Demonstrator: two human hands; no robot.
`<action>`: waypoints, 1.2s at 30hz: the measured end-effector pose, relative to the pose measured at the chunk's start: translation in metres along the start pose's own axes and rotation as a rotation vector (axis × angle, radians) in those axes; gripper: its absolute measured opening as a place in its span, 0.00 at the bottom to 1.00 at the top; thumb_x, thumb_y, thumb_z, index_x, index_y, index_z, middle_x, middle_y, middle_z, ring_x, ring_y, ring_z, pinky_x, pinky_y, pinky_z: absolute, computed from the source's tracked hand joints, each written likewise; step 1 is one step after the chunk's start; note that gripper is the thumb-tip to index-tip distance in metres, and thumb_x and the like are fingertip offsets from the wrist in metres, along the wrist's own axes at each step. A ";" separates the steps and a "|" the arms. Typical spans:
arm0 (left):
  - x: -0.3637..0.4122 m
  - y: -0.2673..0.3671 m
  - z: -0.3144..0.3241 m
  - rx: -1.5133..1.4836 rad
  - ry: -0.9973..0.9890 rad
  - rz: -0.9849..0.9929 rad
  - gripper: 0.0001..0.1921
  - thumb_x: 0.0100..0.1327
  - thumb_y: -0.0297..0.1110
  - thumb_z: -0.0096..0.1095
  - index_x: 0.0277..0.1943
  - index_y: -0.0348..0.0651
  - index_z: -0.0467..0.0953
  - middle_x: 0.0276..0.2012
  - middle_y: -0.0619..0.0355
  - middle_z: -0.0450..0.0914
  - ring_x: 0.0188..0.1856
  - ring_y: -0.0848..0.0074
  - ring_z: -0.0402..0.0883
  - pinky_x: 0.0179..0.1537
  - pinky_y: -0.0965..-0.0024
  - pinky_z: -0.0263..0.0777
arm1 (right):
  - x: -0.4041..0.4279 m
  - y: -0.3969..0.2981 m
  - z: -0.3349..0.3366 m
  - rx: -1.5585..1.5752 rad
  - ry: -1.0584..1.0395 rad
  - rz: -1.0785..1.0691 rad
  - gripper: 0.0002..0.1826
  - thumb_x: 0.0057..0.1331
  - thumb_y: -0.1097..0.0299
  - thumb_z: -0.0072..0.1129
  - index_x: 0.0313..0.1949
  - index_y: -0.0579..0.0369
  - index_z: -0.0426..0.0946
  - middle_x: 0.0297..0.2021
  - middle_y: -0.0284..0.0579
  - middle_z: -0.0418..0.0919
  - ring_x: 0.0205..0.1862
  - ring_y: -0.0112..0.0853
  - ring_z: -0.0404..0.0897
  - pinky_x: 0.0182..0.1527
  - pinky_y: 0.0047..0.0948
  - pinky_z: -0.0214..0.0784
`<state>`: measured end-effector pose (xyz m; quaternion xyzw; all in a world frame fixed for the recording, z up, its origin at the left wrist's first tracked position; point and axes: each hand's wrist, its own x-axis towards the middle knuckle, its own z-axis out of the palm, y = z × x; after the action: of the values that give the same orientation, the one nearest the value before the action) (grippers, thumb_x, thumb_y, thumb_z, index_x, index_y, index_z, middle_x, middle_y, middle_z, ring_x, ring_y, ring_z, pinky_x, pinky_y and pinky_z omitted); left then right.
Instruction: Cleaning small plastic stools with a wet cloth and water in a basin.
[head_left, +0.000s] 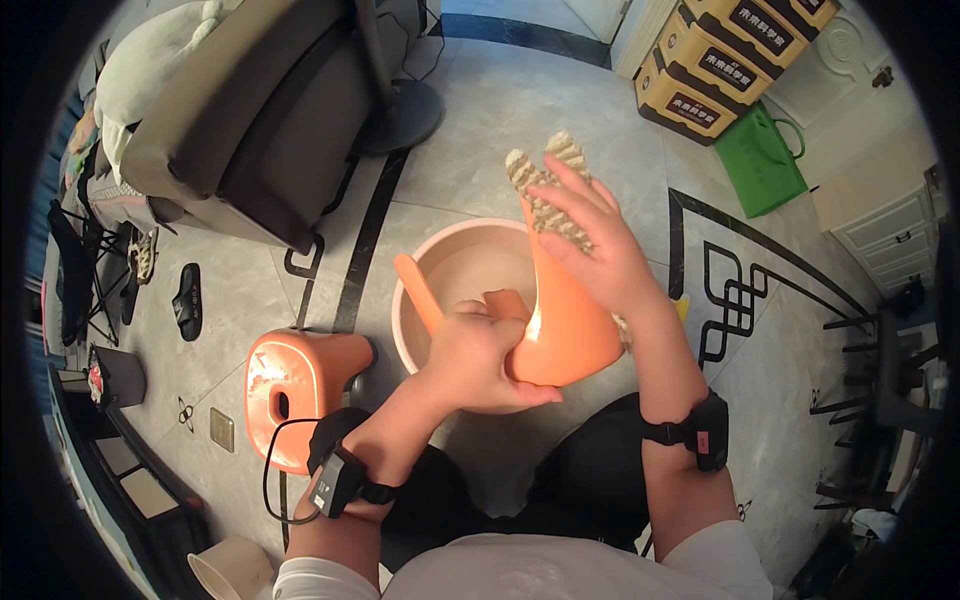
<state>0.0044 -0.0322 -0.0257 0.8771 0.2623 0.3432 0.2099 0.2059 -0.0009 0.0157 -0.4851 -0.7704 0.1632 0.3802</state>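
An orange plastic stool (571, 330) is held tilted over a pale pink basin (403, 330) that appears to hold water. My left hand (472, 351) grips the stool low on its near side, with the thumb along its edge. Against the stool's upper right part, my right hand (600, 259) presses a beige ribbed cloth (551, 206), which folds over the edge there. Part of the stool's underside and the basin's right side are hidden behind the stool and my hands.
Left of the basin stands another orange stool (259, 390) on the tiled floor. Farther off are a black slide sandal (186, 301), a dark sofa (255, 127) and a round stand base (405, 116). A green bag (761, 165) sits below stacked yellow boxes (690, 97). A beige bin (232, 568) is lower left.
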 end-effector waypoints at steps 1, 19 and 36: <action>0.001 0.001 -0.005 -0.014 -0.049 -0.057 0.30 0.31 0.63 0.75 0.17 0.44 0.71 0.11 0.59 0.66 0.15 0.65 0.66 0.27 0.68 0.61 | -0.003 0.000 -0.001 -0.004 0.001 -0.003 0.23 0.62 0.65 0.57 0.57 0.48 0.72 0.65 0.44 0.63 0.64 0.47 0.63 0.67 0.43 0.47; -0.001 0.016 -0.002 0.032 -0.005 0.155 0.31 0.35 0.68 0.71 0.17 0.46 0.69 0.10 0.62 0.66 0.14 0.67 0.67 0.31 0.69 0.62 | -0.016 -0.008 -0.024 0.784 0.405 0.690 0.22 0.66 0.61 0.58 0.55 0.60 0.68 0.45 0.39 0.77 0.47 0.26 0.74 0.50 0.25 0.68; 0.005 0.012 0.022 -0.946 0.238 -0.496 0.19 0.56 0.23 0.61 0.51 0.32 0.68 0.45 0.55 0.78 0.47 0.78 0.77 0.48 0.74 0.71 | -0.027 -0.035 0.030 0.074 0.484 0.194 0.26 0.66 0.67 0.54 0.62 0.59 0.63 0.55 0.57 0.69 0.59 0.47 0.67 0.59 0.37 0.60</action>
<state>0.0273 -0.0428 -0.0311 0.5540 0.3000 0.4609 0.6249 0.1683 -0.0378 0.0055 -0.5674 -0.6006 0.1060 0.5533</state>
